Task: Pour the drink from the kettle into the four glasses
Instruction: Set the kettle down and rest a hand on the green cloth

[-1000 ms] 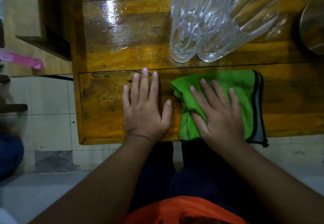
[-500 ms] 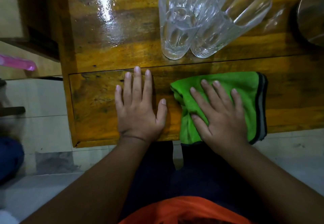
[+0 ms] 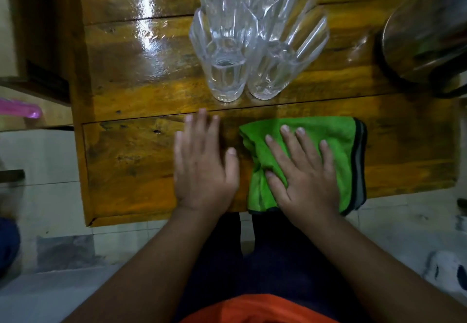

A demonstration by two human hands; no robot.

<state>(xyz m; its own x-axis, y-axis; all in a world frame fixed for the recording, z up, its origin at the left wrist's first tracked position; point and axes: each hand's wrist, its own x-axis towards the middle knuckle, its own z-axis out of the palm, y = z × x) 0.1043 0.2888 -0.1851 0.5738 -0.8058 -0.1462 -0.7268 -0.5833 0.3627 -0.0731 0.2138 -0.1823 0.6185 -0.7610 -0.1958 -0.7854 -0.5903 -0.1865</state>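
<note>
Clear empty glasses stand close together on the wooden table [image 3: 141, 161], the nearest two being a left glass [image 3: 225, 70] and a right glass [image 3: 280, 67]; more glass rises behind them, cut off by the top edge. The metal kettle [image 3: 427, 37] sits at the far right, partly out of frame. My left hand [image 3: 206, 168] lies flat on the bare wood just in front of the glasses, fingers together, blurred. My right hand [image 3: 303, 171] rests flat, fingers spread, on a folded green cloth [image 3: 336, 140] near the table's front edge. Neither hand grips anything.
The table's left edge and front edge are close to my hands, with tiled floor [image 3: 50, 171] below. A pink object [image 3: 22, 110] pokes in at the far left. A glossy wet-looking sheen covers the wood left of the glasses.
The view has tilted, so the glasses and kettle show more fully. My left hand has shifted slightly and is blurred. My right hand stays flat on the green cloth.
</note>
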